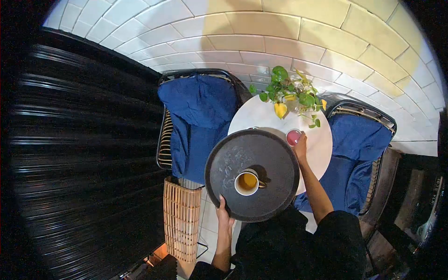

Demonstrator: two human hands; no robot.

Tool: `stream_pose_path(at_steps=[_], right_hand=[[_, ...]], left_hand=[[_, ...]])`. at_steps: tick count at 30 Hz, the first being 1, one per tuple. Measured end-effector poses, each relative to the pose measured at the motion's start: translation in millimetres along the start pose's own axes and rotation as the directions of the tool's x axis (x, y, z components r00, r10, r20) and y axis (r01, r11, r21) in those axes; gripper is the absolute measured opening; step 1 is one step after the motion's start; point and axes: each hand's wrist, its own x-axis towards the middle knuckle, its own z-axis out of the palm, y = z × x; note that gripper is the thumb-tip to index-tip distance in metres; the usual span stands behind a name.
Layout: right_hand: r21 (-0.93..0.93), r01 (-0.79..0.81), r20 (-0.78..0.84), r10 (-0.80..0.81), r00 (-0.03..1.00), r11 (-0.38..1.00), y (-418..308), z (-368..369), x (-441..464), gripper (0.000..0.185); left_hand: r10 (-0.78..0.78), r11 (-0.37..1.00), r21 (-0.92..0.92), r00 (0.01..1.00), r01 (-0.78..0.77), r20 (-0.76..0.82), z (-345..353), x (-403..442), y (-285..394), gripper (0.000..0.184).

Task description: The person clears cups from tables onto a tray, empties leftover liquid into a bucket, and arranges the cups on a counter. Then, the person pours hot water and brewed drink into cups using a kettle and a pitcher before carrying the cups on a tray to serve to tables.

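My left hand (224, 213) grips the near-left rim of a round dark serving tray (275, 200), thumb on top and the other fingers hidden beneath it. On the tray stands a white cup (247, 182) with some yellow-orange liquid inside, its handle pointing right. My right hand (301, 145) reaches past the tray's right side to the round white table (321, 156). Its fingers are closed around a small glass with pink-red contents (293, 137) at the tabletop. Whether the glass touches the table I cannot tell.
A leafy plant (291, 95) stands at the table's back. Chairs with blue covers flank it, one left (200, 112) and one right (357, 144). A rattan piece (181, 219) stands lower left, beside a black corrugated wall (88, 149). White brick wall (280, 44) rises behind.
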Motion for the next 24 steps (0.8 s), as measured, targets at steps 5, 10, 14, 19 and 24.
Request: stream_pose_path(at_steps=[5, 10, 14, 19, 24], right_hand=[[-0.067, 0.085, -0.028, -0.087, 0.996, 0.994, -3.2, -26.2, -8.7, 0.08], [0.075, 0.266, -0.066, -0.262, 0.963, 0.961, -68.8, -100.8, -34.2, 0.032], [0.283, 0.433, 0.232, -0.499, 0.835, 0.856, -127.9, -139.1, -72.6, 0.043], [0.357, 0.61, 0.441, -0.703, 0.557, 0.708, -153.9, -133.2, -115.7, 0.09], [0.322, 0.582, 0.423, -0.663, 0.617, 0.747, -134.7, -90.8, -136.8, 0.092]], left_hand=[[0.001, 0.999, 0.05, 1.0, -0.001, 0.0, 9.8, -6.8, -0.9, 0.059], [-0.016, 0.999, 0.043, 1.0, 0.015, 0.024, 18.6, -9.4, -3.4, 0.055], [-0.008, 0.997, 0.071, 0.999, 0.006, 0.031, 31.5, -15.3, -5.1, 0.055], [0.014, 0.995, 0.102, 0.999, -0.019, 0.05, 38.1, -17.0, -13.4, 0.057], [-0.009, 0.995, 0.098, 0.998, 0.002, 0.064, 33.2, -11.3, -26.6, 0.057]])
